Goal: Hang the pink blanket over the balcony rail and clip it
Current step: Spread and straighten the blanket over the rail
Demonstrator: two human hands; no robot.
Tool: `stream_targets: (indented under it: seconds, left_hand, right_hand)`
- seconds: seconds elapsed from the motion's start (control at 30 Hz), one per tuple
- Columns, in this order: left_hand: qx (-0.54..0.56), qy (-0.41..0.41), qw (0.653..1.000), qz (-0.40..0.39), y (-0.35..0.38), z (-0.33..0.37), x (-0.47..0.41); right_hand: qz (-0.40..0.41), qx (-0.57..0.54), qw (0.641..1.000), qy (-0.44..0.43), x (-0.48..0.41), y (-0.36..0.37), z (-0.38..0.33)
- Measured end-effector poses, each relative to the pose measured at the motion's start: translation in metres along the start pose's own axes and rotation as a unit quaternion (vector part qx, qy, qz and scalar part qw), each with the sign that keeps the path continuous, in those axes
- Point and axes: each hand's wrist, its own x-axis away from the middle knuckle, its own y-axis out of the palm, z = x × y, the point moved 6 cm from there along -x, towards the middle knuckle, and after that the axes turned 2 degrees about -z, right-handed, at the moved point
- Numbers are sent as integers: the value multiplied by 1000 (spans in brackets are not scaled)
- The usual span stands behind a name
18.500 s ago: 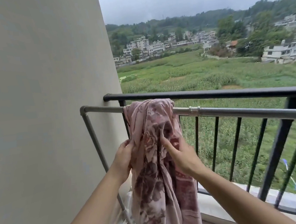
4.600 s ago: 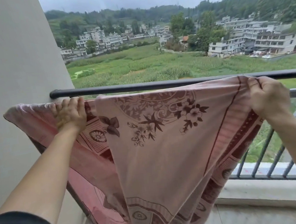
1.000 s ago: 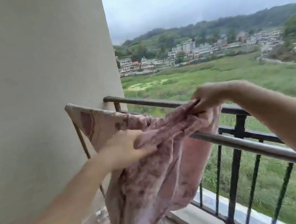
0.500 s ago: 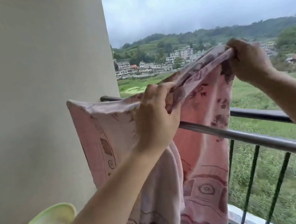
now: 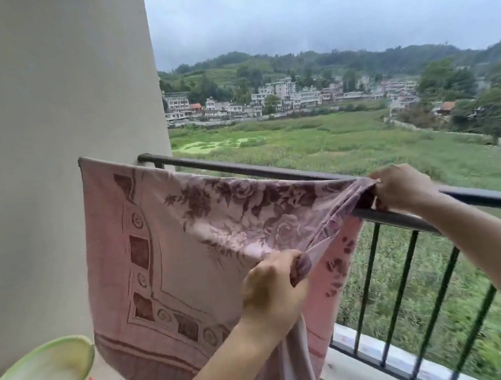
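Here, left hand point(image 5: 271, 292) low on blanket point(image 5: 184, 246), right hand point(image 5: 401, 187) higher.

1. left hand point(image 5: 270, 291): low centre, back to camera, fingers curled in a fist round a bunched fold of the pink blanket point(image 5: 187, 252).
2. left forearm point(image 5: 218, 369): bare, rises from the bottom edge up-right to the wrist.
3. right hand point(image 5: 400, 188): higher, further right, fingers and thumb pinching the blanket's gathered top edge.
4. right forearm point(image 5: 493, 251): bare, enters from the right edge, angled up-left.

Pink blanket point(image 5: 188, 258) — maroon florals; black rail point(image 5: 272, 170).
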Motion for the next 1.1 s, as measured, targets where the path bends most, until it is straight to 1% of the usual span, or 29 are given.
stream_targets:
  seconds: [0.03,0.07,0.1,0.13,0.17,0.2,0.23,0.27,0.33,0.37,0.4,0.47,0.5,0.53,0.57,0.6,0.63,0.67,0.73,0.83,0.9,0.97,1.03,1.1]
  left_hand:
    - [0,12,1000,24,-12,1,-7]
    - [-5,22,998,53,-27,2,-17]
    - [-19,28,996,85,-43,1,-29]
    - [-36,27,993,111,-60,0,-43]
    - [-53,25,990,131,-76,-1,-58]
    - [-68,22,987,143,-91,-3,-72]
    - [-82,16,985,148,-102,-4,-85]
    - [-96,5,985,146,-110,-6,-97]
    - [-119,-44,983,134,-121,-14,-120]
    - [-122,-75,981,130,-124,-18,-130]
    - [-113,-108,980,127,-126,-24,-140]
    - [-83,-161,976,121,-127,-32,-156]
    - [-77,-173,974,124,-128,-33,-163]
    - [-84,-177,972,133,-129,-35,-168]
    - [-111,-175,967,149,-132,-37,-172]
    - [-157,-167,957,174,-136,-38,-174]
    - [-214,-151,943,206,-141,-41,-174]
    - [-270,-126,925,238,-145,-43,-173]
    - [-364,-70,887,275,-148,-48,-167]
    - [-466,-19,848,253,-149,-73,-162]
    - [-498,-16,831,248,-159,-96,-164]
    - [-503,-31,823,260,-174,-118,-171]
    - [-494,-62,820,282,-194,-140,-183]
    - [-478,-95,818,306,-215,-165,-196]
  right_hand:
    - [17,-102,995,-4,-4,-5,-5]
    - [27,-220,975,-1,-8,-10,-11]
    - [33,-331,943,17,-12,-14,-15]
    - [37,-419,907,37,-15,-19,-20]
    - [46,-477,876,44,-18,-25,-26]
    - [59,-514,855,39,-21,-30,-33]
    - [76,-535,841,25,-24,-37,-41]
    - [94,-530,843,8,-27,-44,-48]
    - [103,-488,867,-16,-38,-54,-61]
    - [81,-481,873,-15,-45,-55,-67]
    - [40,-491,870,-9,-53,-53,-74]
    - [-52,-523,851,3,-70,-45,-87]
    - [-76,-533,843,0,-78,-43,-94]
    - [-83,-537,840,-12,-86,-42,-99]
    - [-68,-525,848,-31,-93,-42,-104]
    - [-37,-494,867,-51,-101,-42,-108]
    - [-4,-457,887,-67,-108,-41,-110]
    - [24,-432,898,-84,-114,-38,-114]
    - [69,-414,899,-124,-126,-32,-123]
    - [118,-407,889,-175,-140,-20,-140]
    - [147,-385,883,-222,-148,-14,-155]
    - [204,-334,875,-285,-152,-13,-170]
    - [257,-248,866,-350,-158,-10,-189]
    - [281,-142,864,-394,-169,-4,-210]
